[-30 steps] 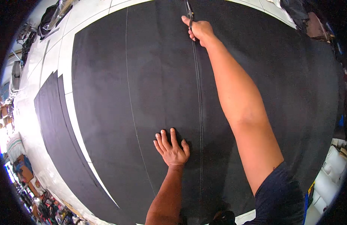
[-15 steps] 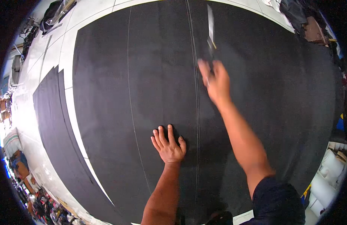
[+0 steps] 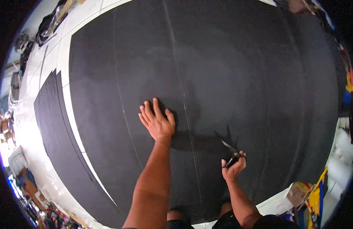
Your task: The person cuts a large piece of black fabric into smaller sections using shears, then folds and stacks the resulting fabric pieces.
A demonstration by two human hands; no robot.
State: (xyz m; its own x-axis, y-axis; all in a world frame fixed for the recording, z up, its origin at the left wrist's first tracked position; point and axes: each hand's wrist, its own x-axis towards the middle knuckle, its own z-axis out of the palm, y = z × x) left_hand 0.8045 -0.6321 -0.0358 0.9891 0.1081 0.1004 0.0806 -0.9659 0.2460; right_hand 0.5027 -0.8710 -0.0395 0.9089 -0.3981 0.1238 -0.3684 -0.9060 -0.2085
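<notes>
A wide sheet of black fabric (image 3: 230, 76) lies spread on the floor, with pale lines drawn along its length. My left hand (image 3: 158, 123) rests flat on it, fingers spread, between two of those lines. To the right, my right hand (image 3: 234, 170) grips a pair of scissors (image 3: 233, 154) by black handles. Their blades point up and left, raised over the cloth, and a shadow falls beneath them.
Cut strips of black fabric (image 3: 56, 114) lie on the white tiled floor (image 3: 63, 57) at the left. White rolls (image 3: 342, 152) stand at the right edge. Near the lower right are a brown box (image 3: 297, 194) and a yellow item (image 3: 317, 187). Mixed clutter fills the lower left.
My right hand has brought the scissors from the far part of the fabric back close to my body. My left hand now lies farther up and left in view; the view itself has shifted.
</notes>
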